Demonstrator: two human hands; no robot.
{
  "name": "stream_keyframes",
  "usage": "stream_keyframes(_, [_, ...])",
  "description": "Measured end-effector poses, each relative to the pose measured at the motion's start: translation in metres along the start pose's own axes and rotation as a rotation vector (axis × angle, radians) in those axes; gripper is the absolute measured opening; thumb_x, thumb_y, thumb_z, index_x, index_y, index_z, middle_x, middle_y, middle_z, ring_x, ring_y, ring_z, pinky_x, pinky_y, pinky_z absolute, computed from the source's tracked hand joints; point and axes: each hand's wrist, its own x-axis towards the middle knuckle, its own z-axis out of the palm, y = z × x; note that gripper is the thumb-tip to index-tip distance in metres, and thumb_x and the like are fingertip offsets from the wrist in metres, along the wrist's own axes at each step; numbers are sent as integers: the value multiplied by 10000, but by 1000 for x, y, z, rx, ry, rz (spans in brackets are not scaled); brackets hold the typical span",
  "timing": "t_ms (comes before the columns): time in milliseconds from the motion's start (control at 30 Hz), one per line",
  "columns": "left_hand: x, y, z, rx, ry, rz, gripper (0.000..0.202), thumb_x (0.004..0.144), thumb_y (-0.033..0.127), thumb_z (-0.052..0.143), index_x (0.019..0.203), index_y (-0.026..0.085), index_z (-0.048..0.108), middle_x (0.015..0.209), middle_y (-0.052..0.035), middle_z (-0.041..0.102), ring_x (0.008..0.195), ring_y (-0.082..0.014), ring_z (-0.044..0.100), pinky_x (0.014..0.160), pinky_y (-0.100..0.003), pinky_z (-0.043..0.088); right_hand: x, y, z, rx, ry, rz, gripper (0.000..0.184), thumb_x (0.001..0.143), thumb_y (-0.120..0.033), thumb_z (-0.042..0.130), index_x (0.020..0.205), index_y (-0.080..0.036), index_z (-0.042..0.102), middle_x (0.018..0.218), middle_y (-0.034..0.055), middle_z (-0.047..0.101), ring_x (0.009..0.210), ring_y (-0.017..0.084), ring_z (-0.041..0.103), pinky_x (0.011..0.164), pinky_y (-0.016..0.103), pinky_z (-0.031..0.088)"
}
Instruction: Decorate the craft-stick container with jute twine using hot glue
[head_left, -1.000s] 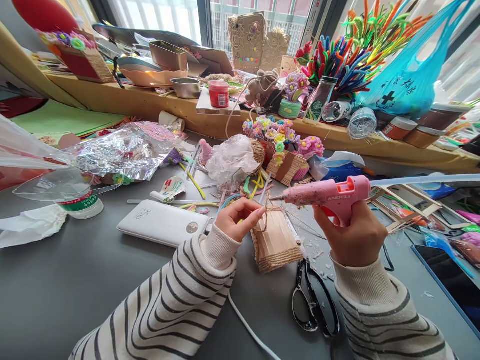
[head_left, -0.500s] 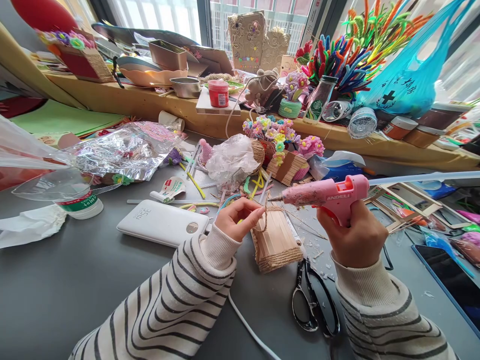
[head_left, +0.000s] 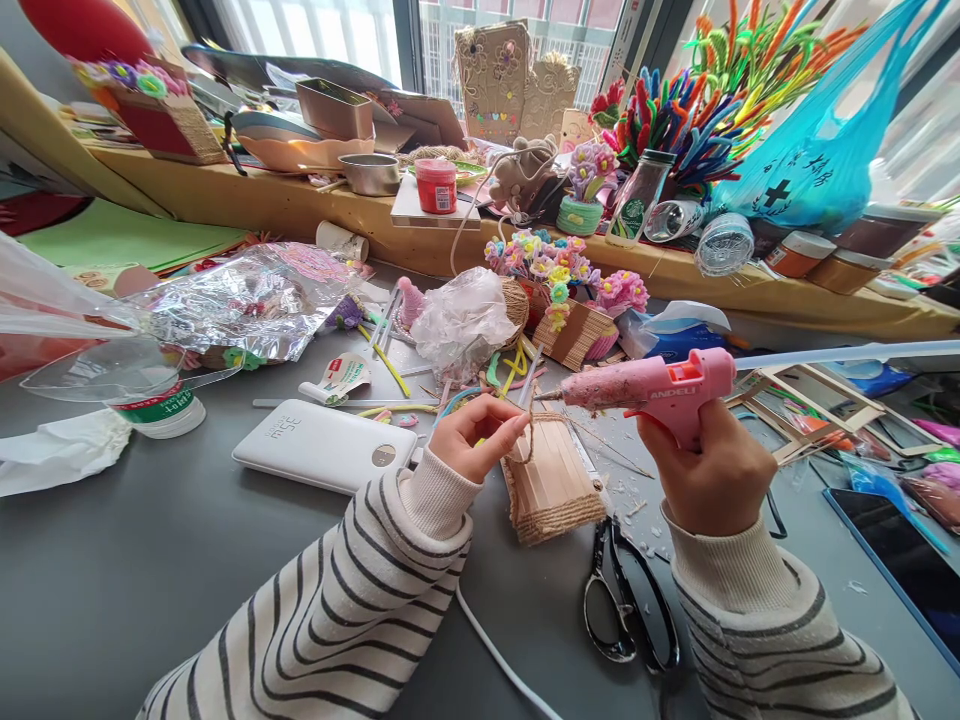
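Observation:
My right hand is wrapped round the handle of a pink glue gun, with a long clear glue stick coming out of its back. The nozzle points left, close to the fingertips of my left hand. Those fingers are pinched on a thin brown twine that loops down over a small wooden-slat box. Rows of twine wrap the box's near end, and it lies on the grey table. Black-handled scissors lie just in front of the box.
A white power bank is left of my left hand, and a white cable runs toward me. Crumpled clear plastic and pipe-cleaner flowers stand behind the box. A phone lies far right. A cut bottle stands left.
The glue gun has tipped very slightly, its body a touch lower and further left. My left hand and the box look unmoved.

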Motion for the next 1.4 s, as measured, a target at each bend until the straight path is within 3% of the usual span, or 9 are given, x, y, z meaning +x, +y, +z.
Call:
stream_keyframes(333, [-1, 1, 2, -24, 11, -4, 102, 655, 237, 627, 654, 140, 596, 587, 24, 540, 545, -67, 465, 528, -185, 367, 1, 0, 0, 10, 8, -5, 307, 754, -406, 512, 893, -147, 603, 473, 1, 453, 393, 127, 422, 395, 251, 264])
stream_keyframes(567, [-2, 4, 4, -42, 38, -10, 105, 636, 233, 637, 633, 137, 597, 567, 26, 535, 523, -69, 458, 509, -192, 360, 1, -1, -3, 3, -28, 30, 347, 757, -425, 478, 823, -115, 621, 466, 20, 459, 398, 135, 428, 398, 261, 273])
stream_keyframes(767, [-2, 4, 4, -26, 40, -17, 117, 636, 245, 641, 623, 139, 593, 555, 27, 535, 523, -74, 467, 520, -199, 372, 1, -1, -3, -33, -40, 56, 392, 757, -447, 463, 916, -119, 606, 466, 13, 459, 389, 134, 425, 394, 263, 284])
stream_keyframes(967, [-1, 3, 2, 1, -25, -2, 113, 661, 248, 627, 644, 143, 589, 575, 25, 538, 538, -75, 474, 530, -199, 379, 1, -2, -4, -38, -28, 39, 314, 762, -415, 477, 836, -135, 599, 472, 8, 451, 391, 119, 404, 388, 252, 287])
stream_keyframes(1133, [-2, 4, 4, -30, 23, 3, 109, 645, 238, 634, 623, 139, 593, 556, 27, 529, 522, -71, 460, 518, -202, 363, 0, -1, -3, -40, 9, 14, 265, 753, -385, 511, 752, -130, 584, 466, 0, 428, 390, 108, 389, 382, 244, 270])
stream_keyframes(1400, [-2, 5, 5, -32, 23, 11, 108, 638, 241, 639, 616, 142, 601, 555, 23, 534, 524, -75, 464, 519, -205, 364, -4, 2, 1, -60, -9, 77, 404, 742, -399, 496, 1013, -108, 566, 502, 22, 470, 437, 156, 474, 400, 259, 297])
